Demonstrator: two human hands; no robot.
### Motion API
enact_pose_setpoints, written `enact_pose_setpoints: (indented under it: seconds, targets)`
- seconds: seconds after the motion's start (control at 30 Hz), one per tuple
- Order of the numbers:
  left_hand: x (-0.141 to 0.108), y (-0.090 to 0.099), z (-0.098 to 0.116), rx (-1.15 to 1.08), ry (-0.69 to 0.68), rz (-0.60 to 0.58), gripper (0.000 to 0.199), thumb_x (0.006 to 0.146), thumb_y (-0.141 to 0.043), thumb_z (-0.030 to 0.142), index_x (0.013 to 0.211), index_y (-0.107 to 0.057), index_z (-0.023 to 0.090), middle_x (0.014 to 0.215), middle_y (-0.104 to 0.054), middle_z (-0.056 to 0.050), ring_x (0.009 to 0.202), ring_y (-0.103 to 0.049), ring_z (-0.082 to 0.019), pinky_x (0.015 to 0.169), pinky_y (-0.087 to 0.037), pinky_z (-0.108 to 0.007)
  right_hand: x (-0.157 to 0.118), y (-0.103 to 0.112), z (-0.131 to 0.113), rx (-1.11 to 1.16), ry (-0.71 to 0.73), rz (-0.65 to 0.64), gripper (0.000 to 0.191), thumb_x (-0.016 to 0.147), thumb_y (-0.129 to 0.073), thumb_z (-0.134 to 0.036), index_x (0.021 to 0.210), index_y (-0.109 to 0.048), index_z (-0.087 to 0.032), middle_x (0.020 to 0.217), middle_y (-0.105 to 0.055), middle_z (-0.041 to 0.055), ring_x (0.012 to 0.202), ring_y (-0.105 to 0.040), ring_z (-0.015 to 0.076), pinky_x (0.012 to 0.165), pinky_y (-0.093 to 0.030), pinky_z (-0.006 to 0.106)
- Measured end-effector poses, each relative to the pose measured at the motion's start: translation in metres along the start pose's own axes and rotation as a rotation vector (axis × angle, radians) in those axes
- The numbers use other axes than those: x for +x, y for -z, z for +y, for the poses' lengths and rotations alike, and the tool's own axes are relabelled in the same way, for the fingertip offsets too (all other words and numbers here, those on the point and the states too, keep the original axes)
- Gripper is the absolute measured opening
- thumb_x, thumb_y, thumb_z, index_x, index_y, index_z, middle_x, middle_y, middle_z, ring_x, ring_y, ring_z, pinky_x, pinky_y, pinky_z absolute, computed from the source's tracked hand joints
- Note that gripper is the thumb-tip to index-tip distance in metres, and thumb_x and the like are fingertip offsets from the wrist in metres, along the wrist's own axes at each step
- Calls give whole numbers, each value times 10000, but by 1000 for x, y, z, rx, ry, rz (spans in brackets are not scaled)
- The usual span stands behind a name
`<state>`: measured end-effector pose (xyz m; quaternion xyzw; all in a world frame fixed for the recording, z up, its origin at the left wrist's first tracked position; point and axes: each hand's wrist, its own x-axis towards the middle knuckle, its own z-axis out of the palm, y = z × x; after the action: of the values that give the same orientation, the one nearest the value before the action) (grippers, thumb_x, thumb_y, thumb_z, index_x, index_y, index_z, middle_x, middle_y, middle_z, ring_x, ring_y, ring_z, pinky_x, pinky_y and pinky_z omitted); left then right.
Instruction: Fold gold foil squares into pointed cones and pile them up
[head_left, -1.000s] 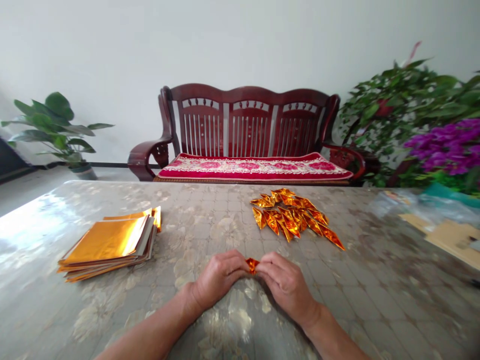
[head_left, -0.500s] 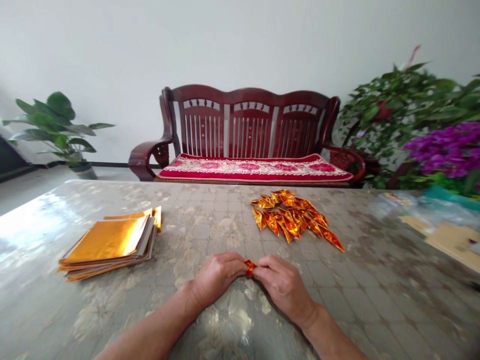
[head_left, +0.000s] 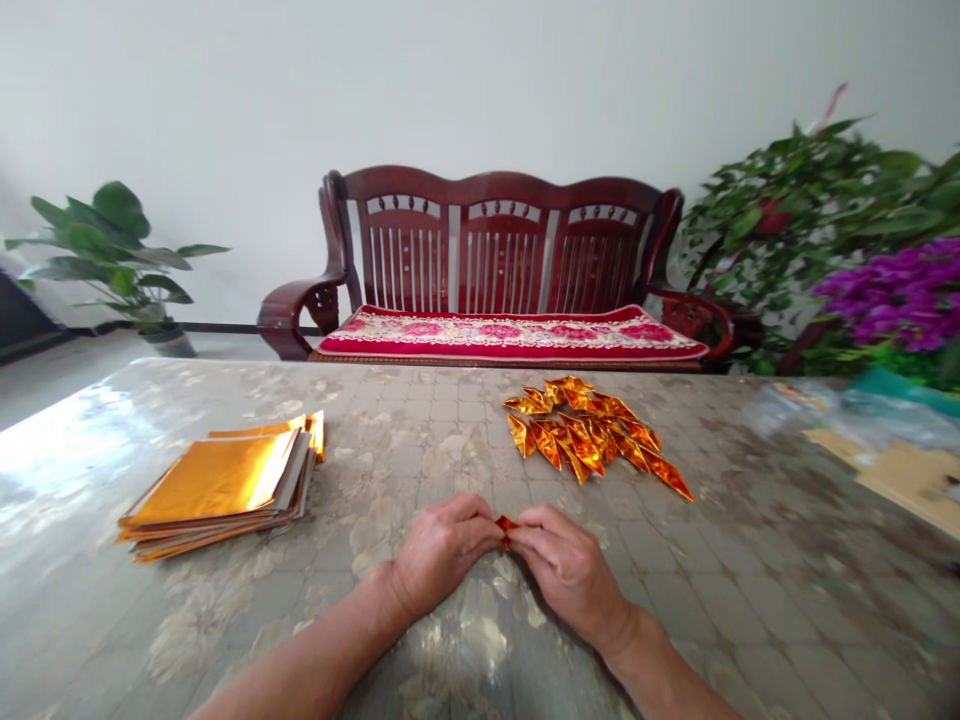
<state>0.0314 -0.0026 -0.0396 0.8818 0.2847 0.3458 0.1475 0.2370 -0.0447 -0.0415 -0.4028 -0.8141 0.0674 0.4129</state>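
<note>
Over the patterned tabletop [head_left: 735,600], the left hand [head_left: 442,555] and right hand [head_left: 570,580] pinch a small folded gold foil piece [head_left: 506,528] tightly between them, apparently to keep its creases firm, just short of the folded foil pile [head_left: 585,435].

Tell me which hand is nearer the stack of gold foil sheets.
Left. The left hand is to the right of the stack of gold foil sheets; the right hand is farther right, beyond it.

The 1 head view looks forward and down from just behind the left hand [head_left: 442,550] and right hand [head_left: 570,585], close above them, facing the table [head_left: 450,430] ahead of them, with the bench [head_left: 502,240] and wall [head_left: 480,90] well beyond.
</note>
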Motion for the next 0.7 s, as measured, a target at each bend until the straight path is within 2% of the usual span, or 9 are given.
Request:
enact_pose_setpoints:
  seconds: [0.4,0.7]
  targets:
    - [-3,-1,-4,-255,64,27,159,930,-622,221,818,-732,193,773,-690,-18,733,-651,-118,704,-486,-192,-1,0,0,25,61,12,150,923,-603,-127,962,-722,-211,942,-724,50,835,-676,153,746,-549,257]
    - [-3,0,-2,-286,18,37,154,923,-617,188,804,-714,182,784,-718,-23,749,-666,-121,733,-498,-200,0,1,-2,3,89,23,157,925,-599,-128,947,-729,-214,934,-742,43,812,-684,148,729,-549,258]
